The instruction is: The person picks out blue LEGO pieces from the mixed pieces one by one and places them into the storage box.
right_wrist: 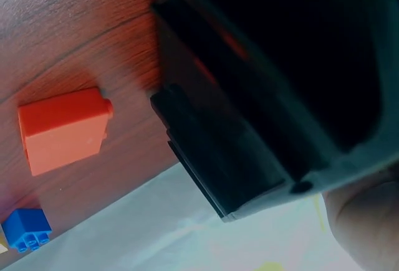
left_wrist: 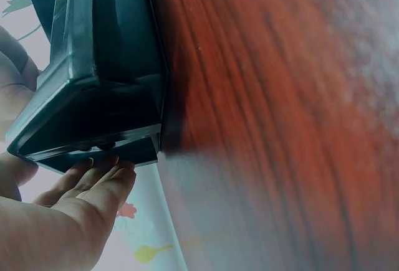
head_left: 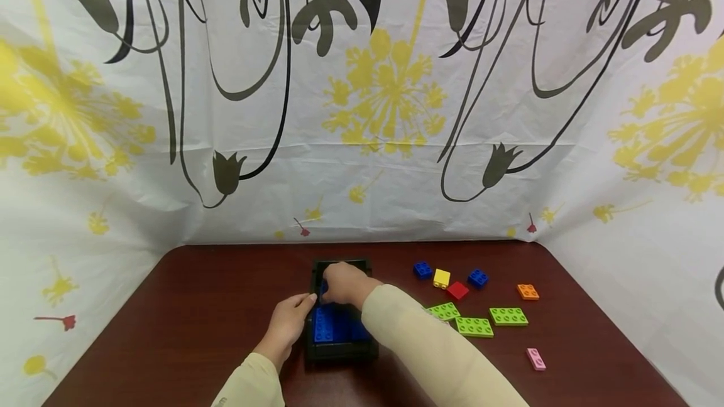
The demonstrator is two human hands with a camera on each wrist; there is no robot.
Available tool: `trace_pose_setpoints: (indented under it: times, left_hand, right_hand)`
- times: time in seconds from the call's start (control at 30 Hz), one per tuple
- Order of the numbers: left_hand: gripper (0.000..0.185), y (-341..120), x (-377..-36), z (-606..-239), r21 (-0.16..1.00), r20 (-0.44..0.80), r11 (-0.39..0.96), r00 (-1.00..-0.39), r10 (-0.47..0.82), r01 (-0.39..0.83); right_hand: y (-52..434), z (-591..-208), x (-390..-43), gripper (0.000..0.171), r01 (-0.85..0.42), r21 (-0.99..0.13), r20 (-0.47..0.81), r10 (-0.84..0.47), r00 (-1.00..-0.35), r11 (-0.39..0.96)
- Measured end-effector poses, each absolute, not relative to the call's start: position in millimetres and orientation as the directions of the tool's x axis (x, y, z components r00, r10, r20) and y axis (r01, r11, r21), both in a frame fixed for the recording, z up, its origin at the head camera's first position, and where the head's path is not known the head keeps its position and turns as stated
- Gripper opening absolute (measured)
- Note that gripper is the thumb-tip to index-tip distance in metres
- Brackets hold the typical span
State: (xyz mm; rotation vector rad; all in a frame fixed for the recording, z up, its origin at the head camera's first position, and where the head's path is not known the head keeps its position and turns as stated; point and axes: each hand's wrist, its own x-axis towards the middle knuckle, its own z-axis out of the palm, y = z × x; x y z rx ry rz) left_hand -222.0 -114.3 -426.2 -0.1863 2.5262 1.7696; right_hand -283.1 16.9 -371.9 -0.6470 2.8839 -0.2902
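A black bin (head_left: 342, 352) stands near the middle of the table, with blue bricks (head_left: 334, 324) lying in its front half. My left hand (head_left: 290, 320) holds the bin by its left wall, thumb at the rim. In the left wrist view its fingers (left_wrist: 103, 187) lie along the outside of that wall. Over the far half of the bin, my right hand (head_left: 346, 282) reaches in with curled fingers and pinches a blue brick (head_left: 324, 289) that is mostly hidden by the hand. The right wrist view shows the bin's dark side (right_wrist: 230, 152) and only part of that hand.
Right of the bin lie a red brick (head_left: 457, 290), a yellow brick (head_left: 442, 278), two small blue bricks (head_left: 477, 278), an orange brick (head_left: 528, 292), a pink brick (head_left: 535, 359) and three lime bricks (head_left: 508, 316). A patterned white curtain (head_left: 362, 193) hangs behind the table.
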Motion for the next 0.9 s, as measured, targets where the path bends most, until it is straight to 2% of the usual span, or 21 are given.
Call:
trace_pose_setpoints:
  times: [0.17,0.43,0.9]
  left_hand:
    - [0.049,-114,-222,-427,0.937,-0.110,0.327,-0.992,-0.060,-0.123]
    - [0.049,-114,-222,-427,0.937,-0.106,0.327,-0.992,-0.061,-0.120]
    - [0.049,-113,-222,-425,0.935,-0.105,0.335,-0.993,-0.061,-0.120]
  right_hand:
    - [15,-374,-284,0.046,-0.404,-0.256,-0.136,-0.447,-0.884,0.878]
    - [13,-377,-285,0.039,-0.433,-0.229,-0.148,-0.471,-0.870,0.872]
    - [12,-385,-288,0.041,-0.423,-0.218,-0.171,-0.461,-0.871,0.880]
